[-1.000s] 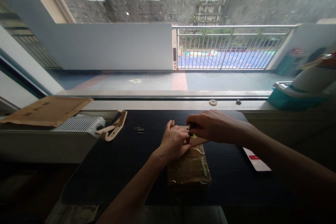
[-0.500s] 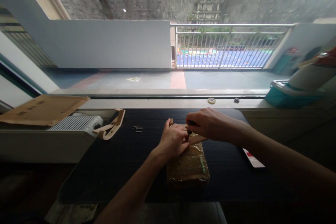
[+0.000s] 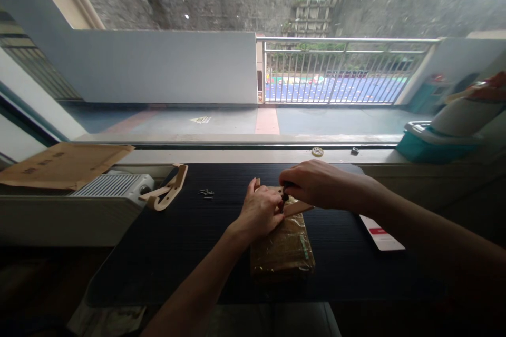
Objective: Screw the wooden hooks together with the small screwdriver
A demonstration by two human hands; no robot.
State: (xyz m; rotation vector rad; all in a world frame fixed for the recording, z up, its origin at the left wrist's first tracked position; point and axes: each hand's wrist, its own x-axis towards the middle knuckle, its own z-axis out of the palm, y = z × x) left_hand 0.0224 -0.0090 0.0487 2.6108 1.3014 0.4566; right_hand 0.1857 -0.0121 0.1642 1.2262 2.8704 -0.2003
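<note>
My left hand [image 3: 260, 211] is closed on a light wooden piece [image 3: 299, 208], pressing it onto a brown, tape-wrapped package [image 3: 282, 250]. In my right hand [image 3: 316, 184] is a dark screwdriver [image 3: 285, 196], pointing down at the wood beside my left fingertips. Its tip and the spot it meets are mostly hidden by my fingers. Several small screws [image 3: 206, 194] lie loose on the black table [image 3: 190, 253], left of my hands. Farther left, near the table's edge, rests another wooden piece, an angled bracket [image 3: 173, 189] with a curved end.
A white and red card or flat box [image 3: 381, 234] lies under my right forearm. To the left, a flat cardboard sheet [image 3: 65, 163] rests over a white radiator [image 3: 113, 187]. On the windowsill are a tape roll [image 3: 317, 152], a small dark object [image 3: 354, 151] and a teal bin [image 3: 435, 142].
My right hand and wrist have turned slightly around the screwdriver, and the right forearm has shifted, showing more of the white and red card. My left hand stays on the wood.
</note>
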